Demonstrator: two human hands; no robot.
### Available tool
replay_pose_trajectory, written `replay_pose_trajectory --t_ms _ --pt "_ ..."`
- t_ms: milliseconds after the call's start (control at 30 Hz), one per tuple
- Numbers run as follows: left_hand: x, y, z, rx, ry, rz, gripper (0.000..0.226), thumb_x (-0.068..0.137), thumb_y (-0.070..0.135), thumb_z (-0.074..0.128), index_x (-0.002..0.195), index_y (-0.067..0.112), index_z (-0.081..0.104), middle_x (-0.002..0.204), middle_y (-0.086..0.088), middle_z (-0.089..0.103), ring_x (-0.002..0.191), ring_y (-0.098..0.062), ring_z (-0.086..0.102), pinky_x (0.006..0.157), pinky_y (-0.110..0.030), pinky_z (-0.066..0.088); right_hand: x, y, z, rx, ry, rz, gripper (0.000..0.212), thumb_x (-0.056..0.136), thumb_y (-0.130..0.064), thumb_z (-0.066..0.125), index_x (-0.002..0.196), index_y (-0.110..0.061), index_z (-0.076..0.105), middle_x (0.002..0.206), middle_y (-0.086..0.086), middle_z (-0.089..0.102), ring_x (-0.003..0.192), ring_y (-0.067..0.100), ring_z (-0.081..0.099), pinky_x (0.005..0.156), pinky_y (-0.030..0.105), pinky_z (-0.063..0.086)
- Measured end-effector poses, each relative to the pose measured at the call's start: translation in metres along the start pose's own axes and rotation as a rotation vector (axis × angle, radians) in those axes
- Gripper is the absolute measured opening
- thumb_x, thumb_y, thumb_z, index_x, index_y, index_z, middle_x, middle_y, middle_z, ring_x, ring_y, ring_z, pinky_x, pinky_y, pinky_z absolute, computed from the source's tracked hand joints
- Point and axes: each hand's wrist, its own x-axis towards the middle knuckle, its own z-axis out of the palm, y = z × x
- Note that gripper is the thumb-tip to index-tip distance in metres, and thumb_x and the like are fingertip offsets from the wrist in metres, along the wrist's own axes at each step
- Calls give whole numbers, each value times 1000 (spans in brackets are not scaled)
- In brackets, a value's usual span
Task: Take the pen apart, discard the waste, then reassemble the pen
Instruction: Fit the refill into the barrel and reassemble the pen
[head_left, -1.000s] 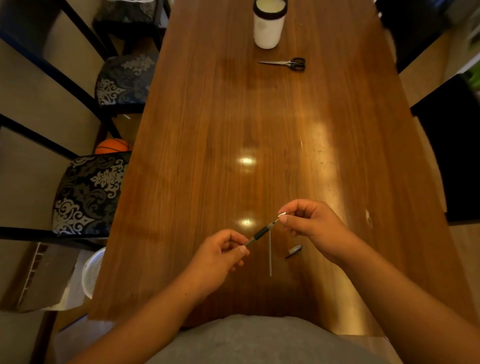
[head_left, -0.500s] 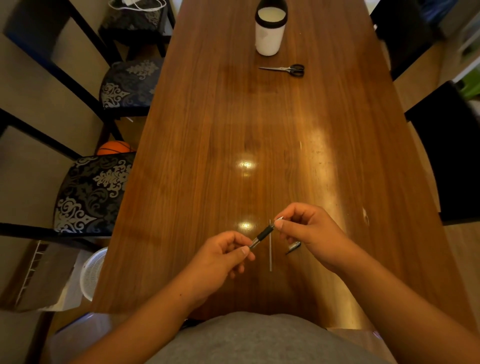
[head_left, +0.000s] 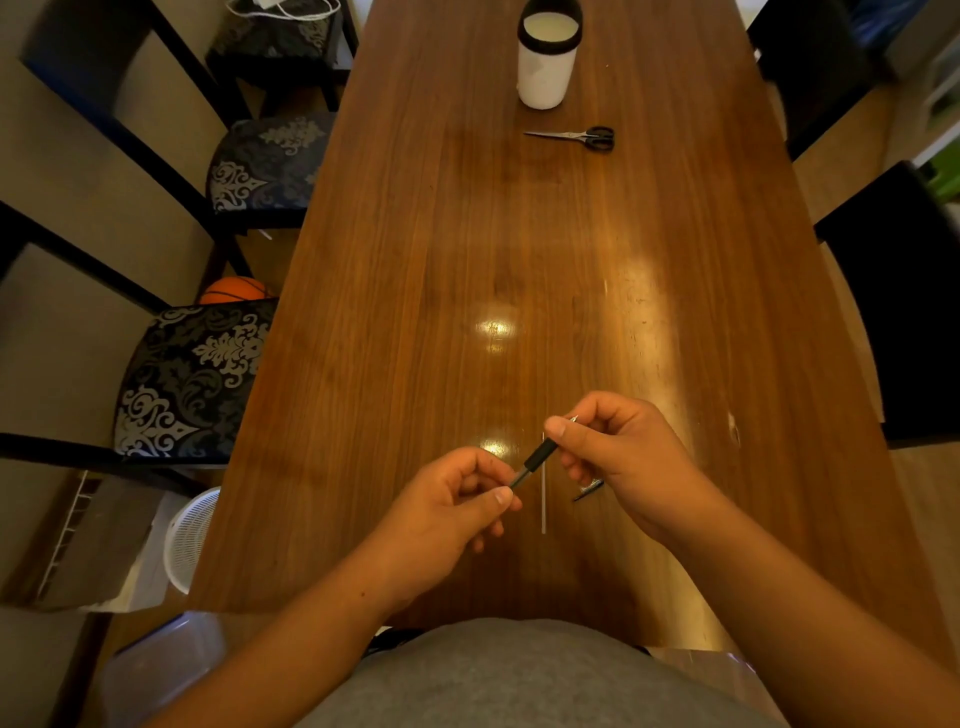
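Black-gripped pen barrel (head_left: 540, 457) pinched at either end by left hand (head_left: 447, 512) and right hand (head_left: 621, 457), both grips tight.

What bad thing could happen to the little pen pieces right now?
1. The thin refill lies loose on the shiny table under the hands; a bump from the right hand might roll it away.
2. The small dark clip piece sits half hidden by that hand and could get knocked or forgotten.
3. The pen body is pinched only by fingertips of both hands, the left hand at its lower end; twisting hard might make it slip.
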Motion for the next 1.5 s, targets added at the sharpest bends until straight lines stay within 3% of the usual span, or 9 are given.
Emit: replay_pose_trajectory --t_ms 67,267,433,567,800,1100,1300,1400,1500 --pt "-1 2 1 5 5 -13 14 96 7 51 101 15 62 81 4 72 64 -5 61 53 -18 48 -1 0 1 9 -3 4 15 69 -37 76 67 -23 70 57 1 67 48 10 61 46 20 47" --pt "-1 4 1 18 -3 -44 19 98 8 45 105 11 62 80 5 70 64 -4 60 53 -17 47 -2 -2 -1 59 -19 -1 21 74 -30 73 93 -21 74 66 4 71 52 11 63 47 20 48" --pt "0 4 -1 21 0 -38 15 96 7 49 104 11 62 79 5 72 64 -4 61 54 -16 48 -1 -3 -1 18 -24 -23 12 75 -27 71 82 -18 75 64 3 71 51 9 60 48 19 48" --pt "1 2 -2 34 -3 -36 17 97 8 48 100 17 62 80 5 72 66 -6 62 56 -18 49 0 -4 2 -49 19 -34 20 71 -35 73 73 -16 70 55 0 65 47 8 54 45 19 44" --pt "4 4 -1 44 -20 -50 24 100 11 40 101 14 64 78 6 68 66 -7 60 56 -19 48 3 -3 -1 -64 -20 -38 23 74 -32 71 92 -19 75 64 -2 68 54 8 58 50 19 46" --pt "9 3 -1 37 6 -38 15 96 7 50 102 13 62 78 5 71 66 -6 61 56 -18 49 8 -2 -3 -93 11 -36 23 70 -37 71 76 -14 72 58 0 67 52 7 59 49 18 47" --pt "13 2 -2 44 -5 -65 20 99 10 44 104 14 64 79 7 71 67 -6 62 57 -18 49 9 -3 -7 -53 -27 -25 28 76 -30 67 97 -13 73 67 0 71 57 11 62 50 21 49" --pt "15 2 -2 39 -3 -58 19 98 10 46 102 17 64 79 7 72 67 -6 62 57 -19 49 10 -2 -8 -50 -25 -28 19 80 -23 66 92 -9 73 68 3 71 58 13 62 51 23 50" --pt "15 1 -2 37 -4 -53 18 98 10 48 102 17 64 80 6 72 67 -6 62 57 -18 49 11 -2 -7 -55 1 -41 25 76 -29 69 81 -4 69 62 3 69 55 13 62 50 24 50"
